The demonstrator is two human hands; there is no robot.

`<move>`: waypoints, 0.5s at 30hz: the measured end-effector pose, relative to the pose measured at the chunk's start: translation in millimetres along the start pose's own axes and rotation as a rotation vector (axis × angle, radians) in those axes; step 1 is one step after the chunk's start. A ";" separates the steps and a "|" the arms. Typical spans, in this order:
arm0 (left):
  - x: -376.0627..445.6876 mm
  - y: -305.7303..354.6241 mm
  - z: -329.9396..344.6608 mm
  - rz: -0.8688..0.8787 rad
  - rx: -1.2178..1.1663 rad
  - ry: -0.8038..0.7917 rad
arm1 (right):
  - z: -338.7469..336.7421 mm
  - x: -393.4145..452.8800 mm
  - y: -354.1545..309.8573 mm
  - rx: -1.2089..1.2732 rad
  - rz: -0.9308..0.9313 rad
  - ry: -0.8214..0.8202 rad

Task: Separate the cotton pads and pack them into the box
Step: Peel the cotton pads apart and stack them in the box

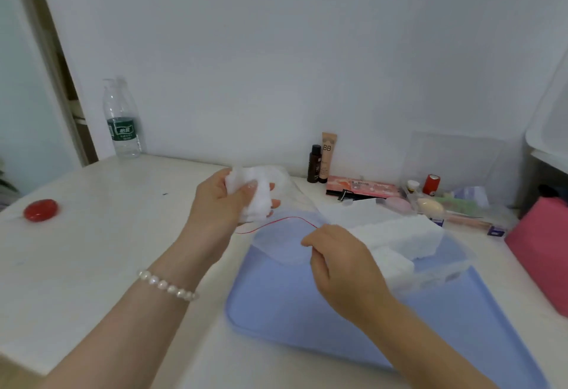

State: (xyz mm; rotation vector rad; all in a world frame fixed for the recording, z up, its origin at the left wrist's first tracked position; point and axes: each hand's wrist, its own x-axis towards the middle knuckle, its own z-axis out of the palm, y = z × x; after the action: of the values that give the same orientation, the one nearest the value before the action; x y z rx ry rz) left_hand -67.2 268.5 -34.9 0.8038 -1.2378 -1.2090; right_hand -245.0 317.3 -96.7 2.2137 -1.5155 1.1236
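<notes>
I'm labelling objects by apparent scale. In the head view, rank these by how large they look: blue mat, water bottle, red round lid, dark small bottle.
Largest to smallest as they appear:
1. blue mat
2. water bottle
3. dark small bottle and red round lid: too alike to rank; the lid is wider, the bottle taller.

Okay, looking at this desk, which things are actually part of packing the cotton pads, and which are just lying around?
Part of the job:
- stack of cotton pads, gripped in the left hand
- clear box, with cotton pads already inside
- right hand, beside the box
- blue mat under the box

Lying about:
- water bottle
- red round object
- BB cream tube
- dark bottle
- pink box
</notes>
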 end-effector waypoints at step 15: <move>80.0 -43.0 -46.0 -0.179 0.295 0.123 | 75.5 52.6 -12.0 0.237 0.519 -0.525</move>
State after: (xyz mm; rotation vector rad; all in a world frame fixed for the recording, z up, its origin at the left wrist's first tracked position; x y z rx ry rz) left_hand -40.3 174.8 -64.3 1.2102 -1.2795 -1.1125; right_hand -190.9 242.9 -108.5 2.4805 -2.3893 0.9144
